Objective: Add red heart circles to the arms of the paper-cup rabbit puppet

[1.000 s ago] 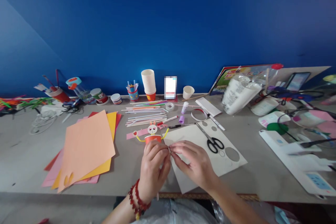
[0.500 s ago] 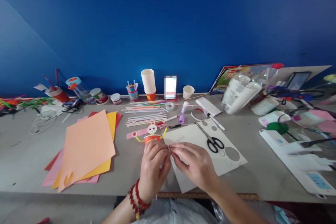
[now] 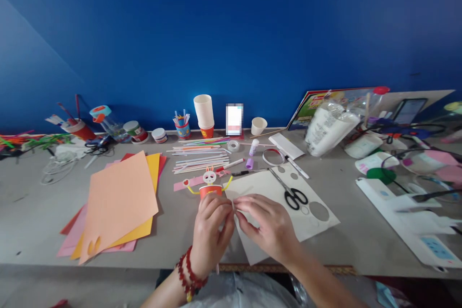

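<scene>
Fingertip to fingertip, my left hand [image 3: 212, 221] and my right hand [image 3: 269, 224] meet over the near edge of the desk. Both are closed in a pinch around something small and pale, mostly hidden by the fingers. A thin pinkish end [image 3: 217, 268] pokes out below my left hand. Just beyond the left hand stands a red paper cup [image 3: 211, 191] with yellow arms and a rabbit head [image 3: 209, 177]; my fingers cover its lower part. Under my right hand lies a white sheet [image 3: 260, 190] with round holes, and black-handled scissors [image 3: 296, 199] rest on it.
Coloured paper sheets [image 3: 122, 197] are stacked at left. Behind the rabbit cup lie several straws [image 3: 202, 159], a tape roll [image 3: 233, 146] and a glue stick [image 3: 254, 147]. Stacked paper cups [image 3: 204, 111] stand by the blue wall. A power strip [image 3: 400, 216] sits at right.
The rabbit cup has shifted slightly to the right. A thin pinkish end now shows below my left hand. Both hands stay nearly in place, still pinching together.
</scene>
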Demonstrator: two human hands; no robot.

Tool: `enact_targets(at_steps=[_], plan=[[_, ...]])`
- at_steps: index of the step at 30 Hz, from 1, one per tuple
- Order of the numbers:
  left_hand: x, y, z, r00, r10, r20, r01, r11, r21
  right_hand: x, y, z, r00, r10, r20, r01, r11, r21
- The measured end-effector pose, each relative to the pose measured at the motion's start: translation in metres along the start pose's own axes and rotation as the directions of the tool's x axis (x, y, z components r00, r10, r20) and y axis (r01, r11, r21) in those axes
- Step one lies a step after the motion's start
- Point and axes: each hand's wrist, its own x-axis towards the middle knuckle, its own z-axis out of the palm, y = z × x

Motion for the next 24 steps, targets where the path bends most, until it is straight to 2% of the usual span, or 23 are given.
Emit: enact_targets(at_steps=[5,8,11,14,15,17,20,22,24], plan=[[0.001,0.0,0.0,1.0,0.012,0.006,-0.012,1.0,0.019,0.001,0.0,0.004,1.0,0.004,0.008,-0.004,0.999,-0.049],[0.001,-0.001,0.0,1.0,-0.019,-0.014,0.019,1.0,-0.006,0.0,0.002,0.007,0.999,0.009,-0.038,-0.01,1.0,-0.024],[0.001,-0.003,0.0,0.995,-0.098,-0.032,0.095,0.992,-0.082,-0.001,0.005,0.005,0.993,0.053,-0.11,-0.047,0.998,0.05],[-0.002,-0.007,0.0,0.973,-0.23,-0.016,0.224,0.961,-0.161,-0.006,0.012,-0.002,0.984,0.118,-0.137,-0.104,0.989,0.106],[-0.003,-0.008,0.0,0.963,-0.269,-0.003,0.264,0.948,-0.177,-0.009,0.015,-0.004,0.985,0.13,-0.109,-0.118,0.987,0.108],[-0.005,-0.012,0.0,0.945,-0.326,0.026,0.324,0.925,-0.196,-0.016,0.024,-0.006,0.993,0.117,0.034,-0.12,0.99,0.078],[-0.007,-0.016,-0.001,0.927,-0.372,0.051,0.373,0.901,-0.219,-0.028,0.037,-0.006,0.944,0.11,0.312,-0.098,0.994,-0.053],[-0.007,-0.018,0.0,0.916,-0.397,0.063,0.4,0.884,-0.243,-0.03,0.043,-0.005,0.918,0.191,0.348,-0.143,0.977,-0.161],[-0.006,-0.019,0.001,0.9,-0.424,0.102,0.435,0.854,-0.285,-0.027,0.043,-0.005,0.935,0.229,0.272,-0.186,0.967,-0.174]])
